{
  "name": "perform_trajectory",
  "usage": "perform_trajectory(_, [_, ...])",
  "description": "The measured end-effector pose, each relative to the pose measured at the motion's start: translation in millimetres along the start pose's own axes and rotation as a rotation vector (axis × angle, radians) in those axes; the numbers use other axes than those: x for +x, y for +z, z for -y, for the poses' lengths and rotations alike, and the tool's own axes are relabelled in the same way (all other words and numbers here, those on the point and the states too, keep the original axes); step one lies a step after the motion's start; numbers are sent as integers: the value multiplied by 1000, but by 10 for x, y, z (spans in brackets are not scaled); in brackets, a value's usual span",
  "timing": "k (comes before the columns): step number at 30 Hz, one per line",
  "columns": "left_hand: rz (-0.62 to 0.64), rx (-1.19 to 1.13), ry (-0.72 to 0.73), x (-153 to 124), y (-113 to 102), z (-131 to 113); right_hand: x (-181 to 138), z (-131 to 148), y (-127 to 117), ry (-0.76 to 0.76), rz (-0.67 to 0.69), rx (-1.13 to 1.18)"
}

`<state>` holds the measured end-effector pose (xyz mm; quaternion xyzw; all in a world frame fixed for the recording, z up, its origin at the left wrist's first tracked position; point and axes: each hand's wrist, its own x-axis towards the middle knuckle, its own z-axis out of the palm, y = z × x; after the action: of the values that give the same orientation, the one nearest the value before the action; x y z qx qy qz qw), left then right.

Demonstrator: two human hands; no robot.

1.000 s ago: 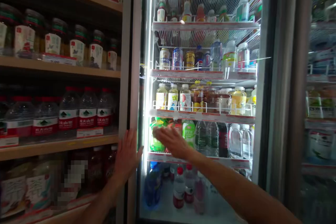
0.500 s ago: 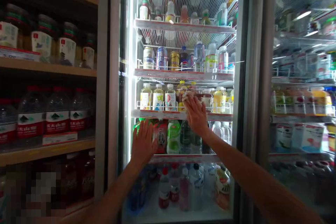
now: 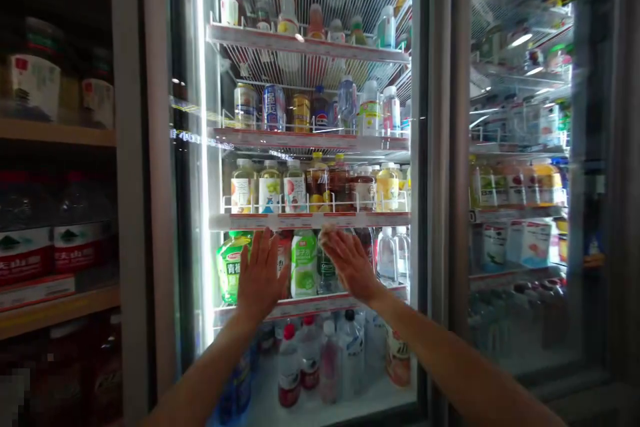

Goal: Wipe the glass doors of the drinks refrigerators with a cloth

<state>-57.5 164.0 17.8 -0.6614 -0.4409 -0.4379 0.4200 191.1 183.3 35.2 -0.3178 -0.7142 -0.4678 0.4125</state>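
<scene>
A glass cooler door (image 3: 310, 153) fills the middle of the head view, with lit shelves of drinks behind it. My left hand (image 3: 263, 277) lies flat against the glass with its fingers stretched upward, in front of the bottles on the second shelf from the bottom. To its right, my right hand (image 3: 355, 267) presses a pale, crumpled cloth (image 3: 326, 237) to the glass. The fingers cover most of the cloth, and only its edge shows at the fingertips. Behind the hands stand a green-labelled bottle (image 3: 304, 263) and a large green bottle (image 3: 231, 267).
Metal door frames (image 3: 443, 187) border the glass. A wooden shelf (image 3: 60, 310) with red-labelled water bottles (image 3: 77, 243) stands at the left. Another cooler door (image 3: 520, 167) with drinks is on the right. Light reflections streak the glass.
My right hand has moved the cloth down and left across the glass, closer to my left hand. The view has turned right, so the cooler sits farther left. My left hand stays flat.
</scene>
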Motion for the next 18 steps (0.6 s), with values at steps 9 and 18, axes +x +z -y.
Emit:
perform_trajectory(9, [-35,-7,36,-18,51,0,-151,-151,-11,522,-258,-55])
perform_trajectory(18, [-49,-6,48,-21,83,5,-201,-604,-105,565,-414,-86])
